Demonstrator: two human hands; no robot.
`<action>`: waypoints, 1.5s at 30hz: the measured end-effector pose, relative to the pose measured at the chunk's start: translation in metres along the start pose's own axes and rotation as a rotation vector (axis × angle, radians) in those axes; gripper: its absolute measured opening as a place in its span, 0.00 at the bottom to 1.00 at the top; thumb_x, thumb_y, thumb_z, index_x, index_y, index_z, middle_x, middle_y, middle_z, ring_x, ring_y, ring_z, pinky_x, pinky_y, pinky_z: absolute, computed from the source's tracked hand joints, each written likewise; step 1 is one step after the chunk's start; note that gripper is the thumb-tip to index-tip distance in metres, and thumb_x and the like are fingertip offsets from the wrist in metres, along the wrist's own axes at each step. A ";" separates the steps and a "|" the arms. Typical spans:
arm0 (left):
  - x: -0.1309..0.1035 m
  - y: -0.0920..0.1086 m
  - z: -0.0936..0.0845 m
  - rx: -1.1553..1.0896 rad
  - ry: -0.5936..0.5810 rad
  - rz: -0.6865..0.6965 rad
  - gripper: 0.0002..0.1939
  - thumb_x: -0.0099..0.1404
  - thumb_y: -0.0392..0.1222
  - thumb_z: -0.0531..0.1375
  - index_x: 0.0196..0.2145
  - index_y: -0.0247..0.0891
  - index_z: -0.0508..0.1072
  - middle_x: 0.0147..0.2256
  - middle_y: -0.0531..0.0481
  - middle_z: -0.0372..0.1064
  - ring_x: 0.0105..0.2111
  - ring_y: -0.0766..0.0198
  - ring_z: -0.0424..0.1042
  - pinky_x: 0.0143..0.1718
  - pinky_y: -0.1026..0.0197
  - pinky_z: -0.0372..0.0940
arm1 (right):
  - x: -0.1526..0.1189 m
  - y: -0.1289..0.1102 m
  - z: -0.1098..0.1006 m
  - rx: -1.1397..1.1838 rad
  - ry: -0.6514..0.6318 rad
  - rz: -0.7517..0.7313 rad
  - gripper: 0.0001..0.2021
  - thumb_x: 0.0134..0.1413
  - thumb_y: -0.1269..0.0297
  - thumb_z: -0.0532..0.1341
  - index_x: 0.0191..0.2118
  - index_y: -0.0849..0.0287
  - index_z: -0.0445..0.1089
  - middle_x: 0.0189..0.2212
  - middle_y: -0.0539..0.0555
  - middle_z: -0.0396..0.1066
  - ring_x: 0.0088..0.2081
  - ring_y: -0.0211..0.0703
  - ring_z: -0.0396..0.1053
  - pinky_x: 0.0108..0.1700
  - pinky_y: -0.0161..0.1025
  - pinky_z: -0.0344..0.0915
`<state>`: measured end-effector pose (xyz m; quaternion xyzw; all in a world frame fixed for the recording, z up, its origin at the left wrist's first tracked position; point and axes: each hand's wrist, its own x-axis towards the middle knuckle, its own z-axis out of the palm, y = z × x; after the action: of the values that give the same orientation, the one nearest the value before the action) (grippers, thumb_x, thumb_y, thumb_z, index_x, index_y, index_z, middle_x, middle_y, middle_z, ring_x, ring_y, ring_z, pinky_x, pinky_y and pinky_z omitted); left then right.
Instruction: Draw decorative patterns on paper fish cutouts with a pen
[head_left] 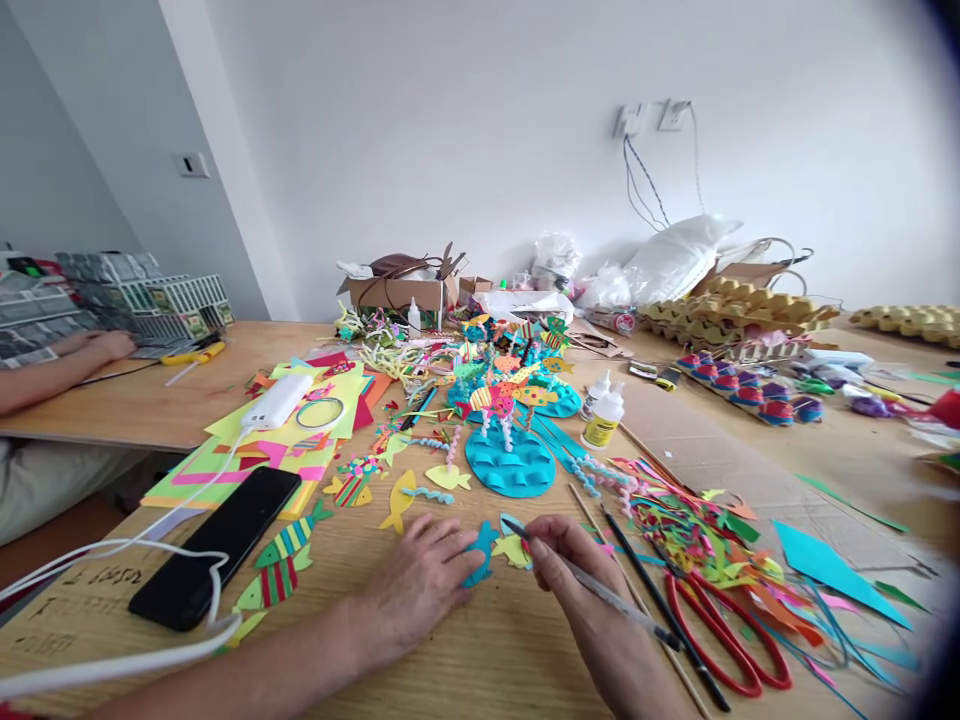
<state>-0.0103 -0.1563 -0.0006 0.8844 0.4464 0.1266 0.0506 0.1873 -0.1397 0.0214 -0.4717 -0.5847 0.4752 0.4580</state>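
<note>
My left hand lies flat on the table with its fingers stretched out, the fingertips at a blue paper fish. In my right hand is a pen, its tip pointing left above a small yellow-green paper fish. A yellow paper fish with a curled blue strip lies beyond my left hand. Further off stands a round blue paper base with colourful paper fish raised on curled strips. Striped paper fish lie left of my left hand.
Red-handled scissors, a black pencil and paper scraps lie on the right. Glue bottles stand behind them. A black phone and white cable are at left. Another person's hands rest at a table further left.
</note>
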 end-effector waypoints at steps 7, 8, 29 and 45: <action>-0.016 0.001 -0.015 -0.070 -0.030 -0.048 0.11 0.60 0.35 0.62 0.41 0.40 0.68 0.44 0.49 0.68 0.46 0.58 0.65 0.51 0.54 0.59 | -0.007 0.001 -0.001 0.049 -0.082 0.058 0.15 0.46 0.51 0.61 0.31 0.60 0.69 0.21 0.51 0.68 0.26 0.41 0.66 0.29 0.36 0.63; -0.019 0.001 -0.015 -0.064 -0.030 -0.031 0.10 0.61 0.34 0.61 0.41 0.40 0.68 0.44 0.50 0.68 0.46 0.58 0.65 0.50 0.54 0.59 | -0.008 0.003 -0.001 0.049 -0.096 0.063 0.15 0.45 0.51 0.61 0.31 0.60 0.69 0.22 0.52 0.68 0.26 0.41 0.66 0.30 0.37 0.64; 0.026 -0.008 -0.060 -1.177 0.505 -0.276 0.04 0.61 0.37 0.49 0.29 0.41 0.62 0.24 0.58 0.61 0.17 0.72 0.55 0.17 0.69 0.49 | -0.008 -0.001 -0.002 -0.078 -0.125 -0.021 0.06 0.48 0.62 0.57 0.27 0.58 0.66 0.22 0.48 0.63 0.26 0.37 0.60 0.27 0.33 0.57; -0.012 -0.027 -0.004 -0.197 0.014 0.063 0.10 0.64 0.37 0.56 0.44 0.43 0.68 0.42 0.49 0.67 0.45 0.58 0.65 0.47 0.58 0.61 | -0.007 -0.007 -0.011 -0.016 -0.244 0.073 0.05 0.48 0.64 0.58 0.29 0.60 0.67 0.19 0.45 0.59 0.22 0.32 0.55 0.25 0.31 0.52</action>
<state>-0.0392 -0.1501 -0.0047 0.8878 0.4042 0.1777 0.1299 0.1981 -0.1462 0.0287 -0.4351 -0.6223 0.5407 0.3620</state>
